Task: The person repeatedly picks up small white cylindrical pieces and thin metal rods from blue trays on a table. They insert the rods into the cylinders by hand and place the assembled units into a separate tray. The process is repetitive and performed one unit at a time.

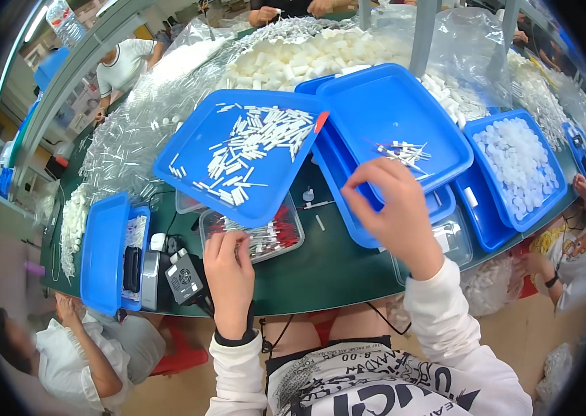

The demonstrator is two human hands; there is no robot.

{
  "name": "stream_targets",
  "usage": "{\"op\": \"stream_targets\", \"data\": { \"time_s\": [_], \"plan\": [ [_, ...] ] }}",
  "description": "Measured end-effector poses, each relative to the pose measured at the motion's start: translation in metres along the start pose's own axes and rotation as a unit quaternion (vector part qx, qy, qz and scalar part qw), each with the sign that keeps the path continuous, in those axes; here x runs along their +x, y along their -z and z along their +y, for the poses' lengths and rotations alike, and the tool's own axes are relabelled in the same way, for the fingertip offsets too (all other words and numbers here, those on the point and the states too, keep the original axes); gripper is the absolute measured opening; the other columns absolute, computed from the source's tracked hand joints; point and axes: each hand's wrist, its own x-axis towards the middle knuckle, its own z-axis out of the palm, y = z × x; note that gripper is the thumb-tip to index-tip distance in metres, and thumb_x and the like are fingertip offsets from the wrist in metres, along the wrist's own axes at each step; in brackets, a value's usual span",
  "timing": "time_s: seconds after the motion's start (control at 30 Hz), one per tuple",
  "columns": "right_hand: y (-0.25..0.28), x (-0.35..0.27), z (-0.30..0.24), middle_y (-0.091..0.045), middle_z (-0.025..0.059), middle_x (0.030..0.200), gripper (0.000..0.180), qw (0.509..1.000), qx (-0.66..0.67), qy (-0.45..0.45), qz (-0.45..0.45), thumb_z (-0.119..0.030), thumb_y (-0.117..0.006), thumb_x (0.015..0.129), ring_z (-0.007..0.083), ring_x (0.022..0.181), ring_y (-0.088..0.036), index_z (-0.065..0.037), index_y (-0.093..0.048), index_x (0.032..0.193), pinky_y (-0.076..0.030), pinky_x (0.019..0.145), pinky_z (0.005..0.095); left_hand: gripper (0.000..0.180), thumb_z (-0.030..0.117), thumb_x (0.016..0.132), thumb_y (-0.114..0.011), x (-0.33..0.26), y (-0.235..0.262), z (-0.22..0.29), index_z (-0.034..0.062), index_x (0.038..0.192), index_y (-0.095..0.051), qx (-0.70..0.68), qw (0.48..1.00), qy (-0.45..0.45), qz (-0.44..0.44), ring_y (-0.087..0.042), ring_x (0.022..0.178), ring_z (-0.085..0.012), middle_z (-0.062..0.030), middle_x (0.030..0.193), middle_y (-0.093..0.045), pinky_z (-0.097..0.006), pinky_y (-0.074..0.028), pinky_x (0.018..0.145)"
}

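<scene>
My left hand [229, 277] is at the near rim of a clear plastic container [301, 239] of thin red and white sticks [275, 232]. Its fingers are curled together; whatever they grip is hidden. My right hand [398, 215] hovers over the near left edge of an upper blue tray [390, 104], thumb and index finger pinched. I cannot make out anything between them. A small pile of thin white sticks with dark tips [405, 154] lies in that tray, just beyond my fingers. Left of it, a tilted blue tray [192, 149] with many short white tubes [255, 142] overhangs the container.
A blue tray of translucent white caps [518, 166] stands right. At left are a blue tray [102, 256] and a small grey device [183, 277]. Heaps of white cylinders [307, 59] and clear tubes [123, 142] cover the table's far side. Other people sit around it.
</scene>
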Motion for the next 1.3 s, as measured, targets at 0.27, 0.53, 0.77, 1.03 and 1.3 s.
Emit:
{"op": "stream_targets", "data": {
  "time_s": [0.27, 0.53, 0.77, 1.03, 1.3],
  "plan": [
    [-0.027, -0.066, -0.045, -0.063, 0.0088, 0.083, 0.017, 0.980, 0.149, 0.024, 0.128, 0.001, -0.073, 0.071, 0.0243, 0.065, -0.060, -0.005, -0.064, 0.085, -0.046, 0.055, 0.0309, 0.012, 0.004, 0.084, -0.065, -0.006, 0.001, 0.012, 0.0084, 0.096, -0.064, 0.116, 0.986, -0.049, 0.113, -0.057, 0.093, -0.0244, -0.0047, 0.090, -0.064, -0.039, -0.036, 0.087],
    [-0.053, -0.180, -0.067, -0.061, 0.0056, 0.080, 0.013, 0.972, 0.169, -0.099, 0.131, 0.002, -0.071, 0.075, 0.0095, 0.049, -0.047, -0.004, -0.065, 0.085, -0.038, 0.043, 0.0224, 0.021, -0.005, 0.077, -0.070, -0.025, 0.006, 0.028, 0.0057, 0.095, -0.069, 0.023, 0.977, -0.087, 0.193, -0.056, 0.082, -0.0188, -0.0058, 0.084, -0.066, -0.029, -0.045, 0.070],
    [-0.068, -0.169, -0.089, -0.060, 0.0047, 0.079, 0.012, 0.953, 0.186, -0.123, 0.204, 0.002, -0.070, 0.076, 0.0116, 0.050, -0.047, -0.005, -0.064, 0.084, -0.038, 0.045, 0.0240, 0.028, -0.008, 0.082, -0.066, -0.069, 0.006, 0.045, -0.0012, 0.110, -0.066, -0.217, 0.956, -0.065, 0.188, -0.063, 0.079, -0.0148, -0.0094, 0.091, -0.070, -0.026, -0.050, 0.074],
    [-0.092, -0.059, -0.069, -0.062, 0.0053, 0.077, 0.004, 0.978, 0.022, 0.008, 0.209, -0.006, -0.065, 0.079, 0.0252, 0.075, -0.055, -0.007, -0.062, 0.081, -0.043, 0.070, 0.0363, 0.043, -0.004, 0.092, -0.056, -0.087, 0.034, 0.039, -0.0049, 0.134, -0.045, -0.465, 0.863, 0.118, 0.156, -0.065, 0.081, -0.0170, -0.0106, 0.100, -0.058, -0.028, -0.053, 0.076],
    [-0.149, 0.036, -0.053, -0.069, 0.0192, 0.084, 0.015, 0.972, -0.168, -0.078, -0.144, -0.010, -0.064, 0.074, 0.0370, 0.083, -0.067, -0.003, -0.071, 0.085, -0.054, 0.073, 0.0428, 0.017, 0.001, 0.093, -0.058, -0.090, 0.041, 0.021, -0.0032, 0.109, -0.058, -0.581, 0.786, 0.161, 0.138, -0.065, 0.082, -0.0194, -0.0110, 0.097, -0.063, -0.030, -0.052, 0.079]
  ]
}}
